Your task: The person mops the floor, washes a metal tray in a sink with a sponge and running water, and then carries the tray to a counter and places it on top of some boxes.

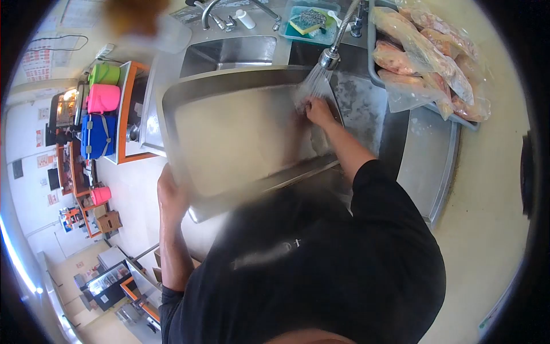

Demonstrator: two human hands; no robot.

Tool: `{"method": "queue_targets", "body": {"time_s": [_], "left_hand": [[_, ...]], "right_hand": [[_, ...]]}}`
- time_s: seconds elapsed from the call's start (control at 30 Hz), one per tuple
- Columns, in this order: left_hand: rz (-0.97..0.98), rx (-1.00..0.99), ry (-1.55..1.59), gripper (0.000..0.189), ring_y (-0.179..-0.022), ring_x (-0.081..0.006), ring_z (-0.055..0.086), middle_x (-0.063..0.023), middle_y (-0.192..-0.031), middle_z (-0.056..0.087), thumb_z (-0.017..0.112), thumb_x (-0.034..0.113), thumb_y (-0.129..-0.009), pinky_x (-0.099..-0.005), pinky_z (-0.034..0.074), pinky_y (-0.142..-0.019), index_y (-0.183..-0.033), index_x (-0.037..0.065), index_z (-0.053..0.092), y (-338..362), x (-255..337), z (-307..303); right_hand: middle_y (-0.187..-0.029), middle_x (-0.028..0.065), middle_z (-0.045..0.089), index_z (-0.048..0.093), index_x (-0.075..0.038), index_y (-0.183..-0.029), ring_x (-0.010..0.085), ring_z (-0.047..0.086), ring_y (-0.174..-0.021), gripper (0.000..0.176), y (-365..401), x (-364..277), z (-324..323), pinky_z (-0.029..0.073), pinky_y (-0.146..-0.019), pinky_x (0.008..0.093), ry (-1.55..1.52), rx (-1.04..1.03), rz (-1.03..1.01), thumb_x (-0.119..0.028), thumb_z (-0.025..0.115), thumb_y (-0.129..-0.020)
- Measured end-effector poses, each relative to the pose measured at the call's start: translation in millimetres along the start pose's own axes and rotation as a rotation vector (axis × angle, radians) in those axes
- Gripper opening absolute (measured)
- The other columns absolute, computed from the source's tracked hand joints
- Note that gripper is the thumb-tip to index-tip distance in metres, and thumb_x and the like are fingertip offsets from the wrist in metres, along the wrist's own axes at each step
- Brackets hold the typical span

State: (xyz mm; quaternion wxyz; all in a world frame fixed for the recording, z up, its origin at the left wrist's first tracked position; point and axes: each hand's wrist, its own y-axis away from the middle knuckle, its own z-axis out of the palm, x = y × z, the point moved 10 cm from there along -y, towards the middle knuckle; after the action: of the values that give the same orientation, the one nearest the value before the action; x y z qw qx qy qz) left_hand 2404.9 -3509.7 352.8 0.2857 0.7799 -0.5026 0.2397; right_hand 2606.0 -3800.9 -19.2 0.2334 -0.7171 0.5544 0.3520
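A large metal tray (pixel 229 137) is tilted over the sink area, its inside pale and wet-looking. My left hand (pixel 172 188) grips the tray's left edge, with its fingers partly blurred. At the tray's right part, my right hand (pixel 318 110) is closed just below a spray nozzle (pixel 329 59). Water fans from the nozzle onto and around my right fingers. Whatever those fingers hold, if anything, is too small and blurred to make out.
Bagged meat (pixel 427 57) fills a grey tray at the upper right. Behind the big tray are a sink basin (pixel 229 53), a faucet (pixel 229 24), a white bottle (pixel 245 19) and a teal container (pixel 295 31) with a sponge. Foam covers the right basin (pixel 361 109).
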Motion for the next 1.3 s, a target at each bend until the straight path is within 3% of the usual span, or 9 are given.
{"method": "queue_targets", "body": {"time_s": [0.17, 0.27, 0.47, 0.67, 0.77, 0.9, 0.97, 1.17, 1.3], "left_hand": [[0.006, -0.018, 0.052, 0.041, -0.098, -0.0164, 0.061, -0.0127, -0.105, 0.065, 0.043, -0.005, -0.080, -0.0295, 0.045, -0.090, -0.120, -0.007, 0.053, 0.4, -10.5, 3.8], [-0.012, -0.009, 0.035, 0.040, -0.097, -0.0163, 0.060, -0.0121, -0.105, 0.064, 0.044, -0.005, -0.081, -0.0295, 0.045, -0.090, -0.120, -0.007, 0.053, 0.4, -7.0, 2.8], [-0.043, -0.018, 0.012, 0.038, -0.097, -0.0158, 0.058, -0.0118, -0.103, 0.064, 0.044, -0.003, -0.082, -0.0294, 0.044, -0.089, -0.118, -0.007, 0.054, 1.1, -3.5, 4.6], [0.007, 0.040, 0.046, 0.032, -0.088, -0.0162, 0.061, -0.0143, -0.095, 0.068, 0.059, 0.010, -0.083, -0.0296, 0.048, -0.079, -0.110, -0.007, 0.058, 3.5, 4.0, 1.8], [-0.009, 0.001, 0.041, 0.032, -0.092, -0.0164, 0.060, -0.0139, -0.098, 0.066, 0.054, 0.006, -0.083, -0.0298, 0.047, -0.083, -0.113, -0.007, 0.056, 6.5, 10.8, 3.4], [-0.006, -0.035, 0.026, 0.039, -0.097, -0.0186, 0.058, -0.0140, -0.103, 0.063, 0.043, -0.003, -0.081, -0.0314, 0.044, -0.089, -0.118, -0.007, 0.052, 9.4, 16.2, 8.4], [0.006, -0.037, 0.012, 0.038, -0.097, -0.0185, 0.058, -0.0138, -0.102, 0.063, 0.044, -0.004, -0.080, -0.0316, 0.044, -0.089, -0.117, -0.007, 0.052, 8.4, 18.0, 10.1], [0.048, 0.036, -0.038, 0.035, -0.092, -0.0165, 0.059, -0.0122, -0.097, 0.063, 0.046, -0.004, -0.080, -0.0305, 0.045, -0.085, -0.114, -0.006, 0.054, 12.5, 15.5, -1.0], [0.025, 0.104, -0.049, 0.033, -0.091, -0.0149, 0.059, -0.0108, -0.096, 0.065, 0.048, -0.004, -0.080, -0.0293, 0.046, -0.084, -0.111, -0.003, 0.057, 17.3, 16.1, -7.3]], "right_hand": [[-0.102, 0.0219, 0.065, 0.060, -0.006, -0.107, 0.0389, 0.060, -0.100, 0.027, -8.5, -2.2, 1.0, 0.048, -0.088, 0.0458, -0.011, -0.120, 0.007, -0.013, 0.058, -0.081], [-0.097, 0.0197, 0.066, 0.060, -0.006, -0.106, 0.0371, 0.063, -0.095, 0.027, -2.2, -8.2, -23.4, 0.050, -0.085, 0.0453, 0.064, 0.056, -0.035, -0.014, 0.059, -0.080], [-0.108, 0.0173, 0.064, 0.059, -0.006, -0.109, 0.0355, 0.059, -0.105, 0.034, 16.0, 5.0, -0.9, 0.047, -0.090, 0.0431, 0.234, -0.446, -0.063, -0.010, 0.064, -0.075], [-0.127, 0.0156, 0.056, 0.057, -0.006, -0.118, 0.0319, 0.053, -0.117, 0.047, 38.0, -25.4, -117.9, 0.043, -0.099, 0.0419, 0.327, 0.116, -0.295, -0.011, 0.069, -0.072], [-0.133, 0.0165, 0.052, 0.053, -0.004, -0.127, 0.0338, 0.056, -0.115, 0.053, 68.8, -15.9, -106.5, 0.043, -0.099, 0.0453, 0.285, 0.002, -0.466, -0.004, 0.064, -0.075], [-0.116, 0.0173, 0.062, 0.060, -0.004, -0.115, 0.0351, 0.063, -0.098, 0.039, 75.1, 83.9, -78.1, 0.048, -0.086, 0.0455, -0.259, -0.160, 0.291, -0.023, 0.069, -0.082], [-0.108, 0.0186, 0.065, 0.061, -0.004, -0.111, 0.0351, 0.065, -0.090, 0.036, 63.7, 100.6, -47.3, 0.049, -0.079, 0.0453, -0.143, -0.278, 0.276, -0.027, 0.068, -0.085], [-0.104, 0.0164, 0.066, 0.058, -0.002, -0.118, 0.0263, 0.061, -0.102, 0.048, 47.9, 94.3, -41.6, 0.047, -0.084, 0.0385, 0.039, -0.016, 0.545, -0.039, 0.065, -0.088], [-0.125, 0.0110, 0.058, 0.040, -0.008, -0.138, 0.0247, 0.048, -0.124, 0.057, 7.2, 27.2, -93.6, 0.037, -0.102, 0.0382, -0.877, 0.441, 0.103, -0.031, 0.062, -0.091]]}}
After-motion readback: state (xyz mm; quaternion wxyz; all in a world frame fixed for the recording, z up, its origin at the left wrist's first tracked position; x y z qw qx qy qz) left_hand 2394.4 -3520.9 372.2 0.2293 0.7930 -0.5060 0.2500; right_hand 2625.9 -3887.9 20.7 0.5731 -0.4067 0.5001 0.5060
